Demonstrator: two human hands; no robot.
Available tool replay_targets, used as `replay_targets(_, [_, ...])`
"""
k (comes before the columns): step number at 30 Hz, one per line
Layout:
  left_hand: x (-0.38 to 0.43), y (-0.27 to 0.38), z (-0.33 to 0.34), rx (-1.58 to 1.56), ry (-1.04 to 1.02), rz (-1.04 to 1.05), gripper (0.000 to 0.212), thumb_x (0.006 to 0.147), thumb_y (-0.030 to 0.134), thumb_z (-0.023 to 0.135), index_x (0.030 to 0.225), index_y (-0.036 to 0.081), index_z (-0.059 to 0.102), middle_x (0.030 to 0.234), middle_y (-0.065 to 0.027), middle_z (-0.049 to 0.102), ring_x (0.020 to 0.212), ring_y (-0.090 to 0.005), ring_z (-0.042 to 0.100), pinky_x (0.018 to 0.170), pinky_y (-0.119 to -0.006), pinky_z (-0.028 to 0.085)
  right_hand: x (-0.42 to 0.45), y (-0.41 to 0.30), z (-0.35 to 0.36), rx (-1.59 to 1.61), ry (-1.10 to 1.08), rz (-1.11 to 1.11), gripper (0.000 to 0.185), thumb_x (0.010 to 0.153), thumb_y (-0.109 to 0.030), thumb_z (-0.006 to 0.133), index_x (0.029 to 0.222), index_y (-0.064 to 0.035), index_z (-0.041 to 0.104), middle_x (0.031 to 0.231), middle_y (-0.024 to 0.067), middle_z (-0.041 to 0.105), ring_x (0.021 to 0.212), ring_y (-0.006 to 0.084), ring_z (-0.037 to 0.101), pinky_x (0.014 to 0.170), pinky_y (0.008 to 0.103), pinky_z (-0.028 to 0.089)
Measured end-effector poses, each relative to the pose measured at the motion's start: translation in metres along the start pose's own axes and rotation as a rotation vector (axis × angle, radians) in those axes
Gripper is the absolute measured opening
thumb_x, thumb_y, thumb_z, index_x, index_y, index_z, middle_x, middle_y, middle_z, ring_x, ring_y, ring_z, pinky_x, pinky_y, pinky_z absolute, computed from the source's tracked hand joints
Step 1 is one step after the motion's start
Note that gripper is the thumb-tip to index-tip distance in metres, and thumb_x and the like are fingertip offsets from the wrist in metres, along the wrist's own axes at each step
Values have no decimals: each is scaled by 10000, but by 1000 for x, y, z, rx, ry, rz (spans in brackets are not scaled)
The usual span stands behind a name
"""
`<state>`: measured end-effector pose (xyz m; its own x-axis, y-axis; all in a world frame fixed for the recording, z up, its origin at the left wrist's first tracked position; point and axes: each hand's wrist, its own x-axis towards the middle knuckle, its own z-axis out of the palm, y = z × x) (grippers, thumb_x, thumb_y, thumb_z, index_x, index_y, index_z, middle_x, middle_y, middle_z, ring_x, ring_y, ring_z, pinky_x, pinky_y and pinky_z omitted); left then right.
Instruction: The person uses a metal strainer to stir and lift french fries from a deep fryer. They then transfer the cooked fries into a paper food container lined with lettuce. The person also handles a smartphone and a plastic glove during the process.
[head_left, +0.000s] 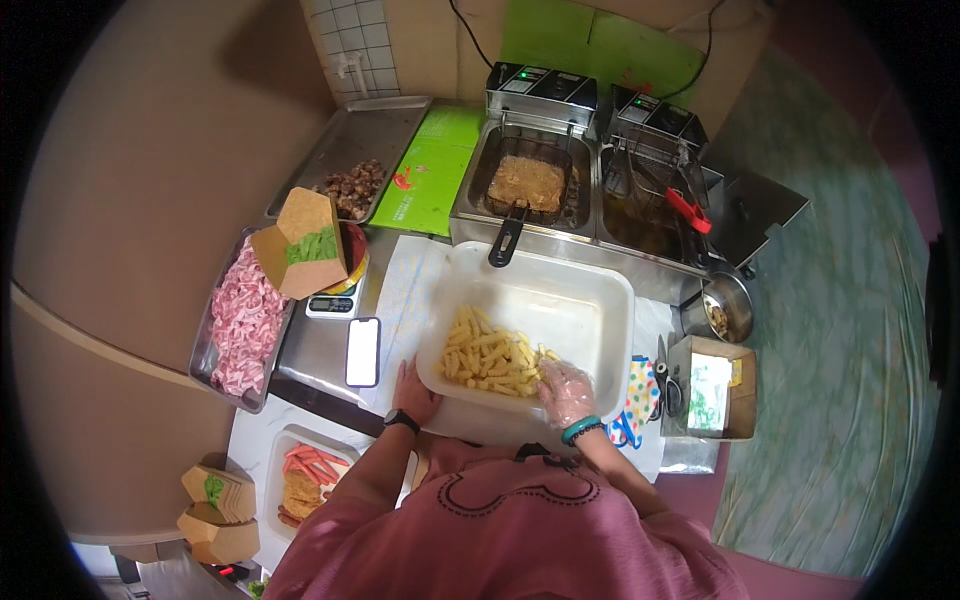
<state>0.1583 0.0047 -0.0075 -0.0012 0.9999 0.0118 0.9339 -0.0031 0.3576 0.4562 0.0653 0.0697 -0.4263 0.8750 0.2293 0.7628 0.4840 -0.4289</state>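
Note:
A white plastic tub (615, 300) sits before me, with pale crinkle-cut French fries (487, 356) heaped in its near left part. My right hand (566, 394), in a clear disposable glove, reaches over the near rim. Its fingertips are at the right edge of the fries; whether they pinch any is hidden. My left hand (417, 396) is bare and rests beside the tub's near left corner, fingers spread, with nothing seen in it. A smartphone (363, 352) with a bright screen lies to its left.
Behind the tub stands a twin deep fryer (517, 229); a frying basket (508, 238) in its left well holds bubbling food. Red-handled tongs (688, 211) lie over the right well. Raw sliced meat (247, 322), a digital scale (334, 304) with a paper box (300, 240), and scissors (661, 367) flank the tub.

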Motion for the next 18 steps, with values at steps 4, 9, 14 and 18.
replay_targets(4, [-2,-6,8,24,3,0,534,773,246,545,1269,79,442,1370,-145,356,1320,-293,249,1086,-504,156,2,-3,-2,-19,-4,7,353,771,-179,607,1107,-73,584,1011,188,614,971,359,558,859,448,424])
replay_targets(9, [0,-7,9,29,13,5,541,775,253,546,1276,80,434,1366,-146,361,1323,-291,246,1087,-502,156,1,1,2,-20,-6,11,354,762,-180,607,1098,-69,590,1009,188,614,960,358,563,846,447,432])
replay_targets(14, [-1,-7,10,7,30,-7,538,782,254,539,1278,77,431,1374,-151,352,1327,-289,242,1086,-506,155,2,1,1,-29,-21,2,346,762,-181,608,1086,-59,596,996,191,617,939,353,572,821,440,447])
replay_targets(18, [-2,-7,10,21,35,4,533,783,248,538,1277,77,432,1379,-152,346,1331,-287,236,1086,-510,156,2,4,4,-25,-19,-11,335,766,-194,609,1072,-56,606,983,196,618,920,353,577,808,436,453])
